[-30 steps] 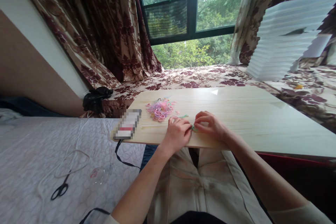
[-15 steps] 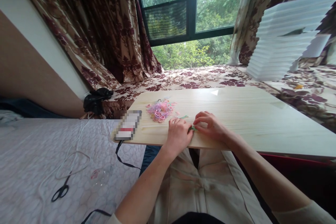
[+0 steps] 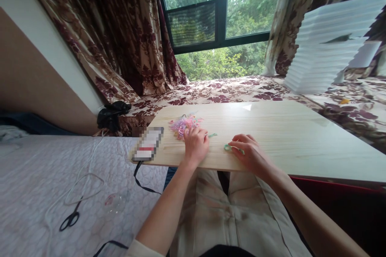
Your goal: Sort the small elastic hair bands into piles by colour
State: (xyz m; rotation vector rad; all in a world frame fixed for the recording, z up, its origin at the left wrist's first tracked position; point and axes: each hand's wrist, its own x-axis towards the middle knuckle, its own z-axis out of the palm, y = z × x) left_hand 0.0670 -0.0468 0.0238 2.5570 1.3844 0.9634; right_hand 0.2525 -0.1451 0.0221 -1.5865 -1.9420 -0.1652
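Small elastic hair ties in pink, purple and other pastel colours lie in a loose pile (image 3: 181, 123) on the pale wooden board (image 3: 280, 136). At the near right edge of this pile is my left hand (image 3: 196, 144), fingers apart and curved down; their tips are partly hidden, and nothing shows held in them. My right hand (image 3: 249, 150) pinches a green hair tie (image 3: 228, 147) against the board, its loop sticking out left of the fingertips. More green shows under the fingers. Between my hands, another thin green piece (image 3: 212, 134) lies by the pile.
A phone (image 3: 147, 143), blurred out, rests at the board's left end with a black strap (image 3: 141, 184) hanging down. Black-handled scissors (image 3: 70, 220) and a white cable (image 3: 86, 186) lie on the bed at left. White foam sheeting (image 3: 325, 48) stands at the back right.
My left hand has left the green hair tie and moved left to the pile. My right hand has shifted slightly right and nearer, keeping the green hair tie.
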